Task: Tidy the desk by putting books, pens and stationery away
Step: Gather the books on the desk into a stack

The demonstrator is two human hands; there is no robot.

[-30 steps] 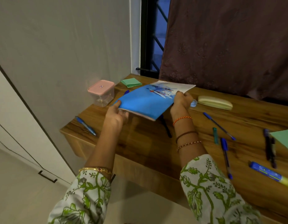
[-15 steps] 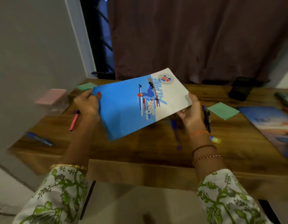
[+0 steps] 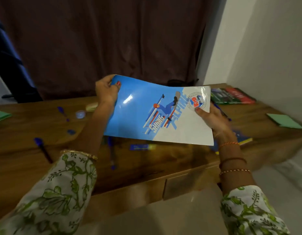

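Blue notebook (image 3: 146,114) in L hand (image 3: 105,92) & R hand (image 3: 214,119), above desk (image 3: 28,150)

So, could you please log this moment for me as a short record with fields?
held item: blue and white notebook, skier print on cover, lifted above the wooden desk
left hand: grips the notebook's far left corner
right hand: grips its right edge, thumb on the cover
on desk, left: blue pens, green sticky notes
on desk, centre: blue marker
on desk, right: stacked books, green sticky pad
backdrop: dark curtain
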